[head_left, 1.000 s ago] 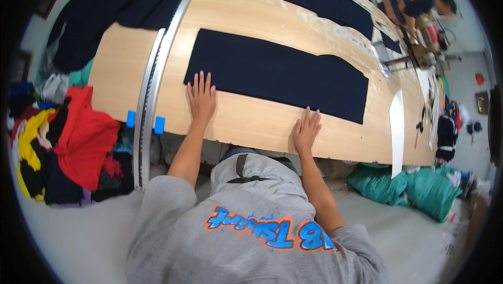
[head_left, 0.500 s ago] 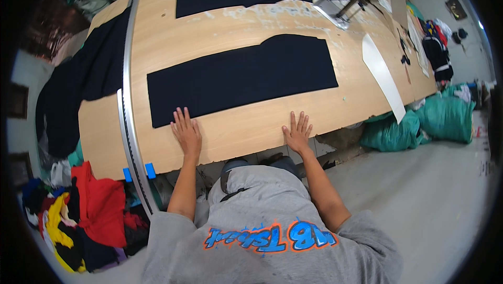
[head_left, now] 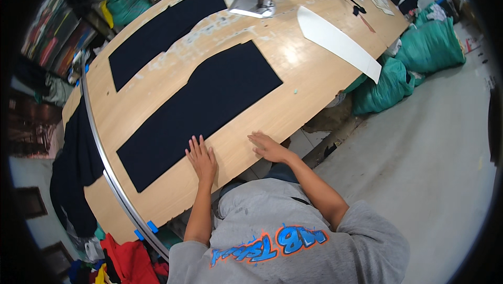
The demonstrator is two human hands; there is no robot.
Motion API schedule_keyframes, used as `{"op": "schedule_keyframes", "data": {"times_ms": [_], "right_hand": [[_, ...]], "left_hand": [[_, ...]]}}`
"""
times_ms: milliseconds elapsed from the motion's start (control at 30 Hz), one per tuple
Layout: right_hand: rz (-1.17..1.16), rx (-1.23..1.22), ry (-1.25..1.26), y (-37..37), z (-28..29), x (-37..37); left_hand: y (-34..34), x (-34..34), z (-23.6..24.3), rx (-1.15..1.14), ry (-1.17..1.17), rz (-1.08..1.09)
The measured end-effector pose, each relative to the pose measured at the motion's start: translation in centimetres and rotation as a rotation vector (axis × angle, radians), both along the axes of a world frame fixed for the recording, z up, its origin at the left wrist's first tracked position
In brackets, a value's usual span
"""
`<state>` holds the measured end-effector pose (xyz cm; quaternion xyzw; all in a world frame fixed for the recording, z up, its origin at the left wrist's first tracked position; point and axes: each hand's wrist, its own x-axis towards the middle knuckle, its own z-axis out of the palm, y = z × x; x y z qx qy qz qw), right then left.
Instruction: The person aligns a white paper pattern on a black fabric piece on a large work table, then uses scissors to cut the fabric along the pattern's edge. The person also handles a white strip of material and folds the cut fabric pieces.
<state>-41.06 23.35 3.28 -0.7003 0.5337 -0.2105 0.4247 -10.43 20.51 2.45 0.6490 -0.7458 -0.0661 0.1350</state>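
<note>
A long, dark navy cut fabric panel (head_left: 196,106) lies flat on the wooden table (head_left: 173,184) in front of me. Its far edge has a bulge towards the right end. My left hand (head_left: 203,162) rests with spread fingers at the panel's near edge, fingertips on or just by the cloth. Apart from the panel, my right hand (head_left: 269,148) is over the table's near edge, fingers stretched to the left and nothing in them. Whether its palm touches the wood I cannot tell.
A metal rail (head_left: 98,137) crosses the table at left, with dark cloth (head_left: 76,179) beyond it. Another dark panel (head_left: 165,32) lies at the far side, beside a cutting machine's base (head_left: 249,7). A white pattern piece (head_left: 340,43) overhangs the right edge near green sacks (head_left: 387,87).
The view has turned, so the table slants now. My left hand has moved rightward along the panel's near edge. My right hand has turned its fingers to the left.
</note>
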Motion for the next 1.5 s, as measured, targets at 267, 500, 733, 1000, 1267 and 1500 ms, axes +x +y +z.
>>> {"op": "schedule_keyframes", "data": {"times_ms": [267, 500, 733, 1000, 1267, 1500], "right_hand": [[-1.1, -0.205, -0.359, -4.6, -0.2, -25.3], [-2.018, 0.036, -0.673, -7.5, -5.0, -52.3], [-1.674, 0.202, -1.07, -7.8, -13.3, -69.6], [-1.46, -0.126, -1.006, -10.7, -4.7, -71.1], [-1.194, -0.857, -0.716, -15.7, 25.6, -53.2], [-0.423, -1.357, -0.312, -11.3, 35.8, -42.2]], "left_hand": [[1.1, -10.2, 1.1, 0.153, 0.037, 0.322], [0.8, -13.4, -3.2, 0.327, -0.046, 0.747], [0.9, -11.1, -3.7, 0.286, -0.039, 0.684], [0.1, -16.8, -1.0, 0.51, 0.045, 0.789], [-1.9, -16.5, 1.2, 0.359, 0.503, 0.711], [-9.5, -25.8, 17.4, 0.708, 1.69, 0.059]]}}
